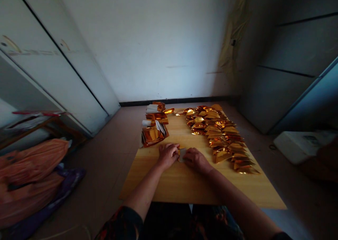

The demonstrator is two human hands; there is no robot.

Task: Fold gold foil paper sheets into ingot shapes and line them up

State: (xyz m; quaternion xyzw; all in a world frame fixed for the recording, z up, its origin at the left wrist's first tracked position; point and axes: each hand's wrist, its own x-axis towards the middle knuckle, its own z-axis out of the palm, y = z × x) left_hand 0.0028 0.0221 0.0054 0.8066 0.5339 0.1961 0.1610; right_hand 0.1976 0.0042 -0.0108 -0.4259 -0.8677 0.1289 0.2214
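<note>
Between my two hands, on the wooden table, lies a small sheet of paper (182, 155), pale on the side facing up, with a bit of gold at its far edge. My left hand (169, 154) has its fingers closed on the sheet's left edge. At the right edge, my right hand (195, 158) grips it with curled fingers. Rows of folded gold foil papers (221, 134) stand to the right of my hands. Beyond my left hand sits a stack of gold foil sheets (154, 134), with more foil bundles (157, 117) behind it.
The wooden table (169, 189) stands before a white wall (163, 42). Cabinets (50, 56) rise at the left, and a dark cabinet (293, 56) at the right. Orange cloth or bags (34, 162) lie at the left, and a white box (298, 146) sits at the right.
</note>
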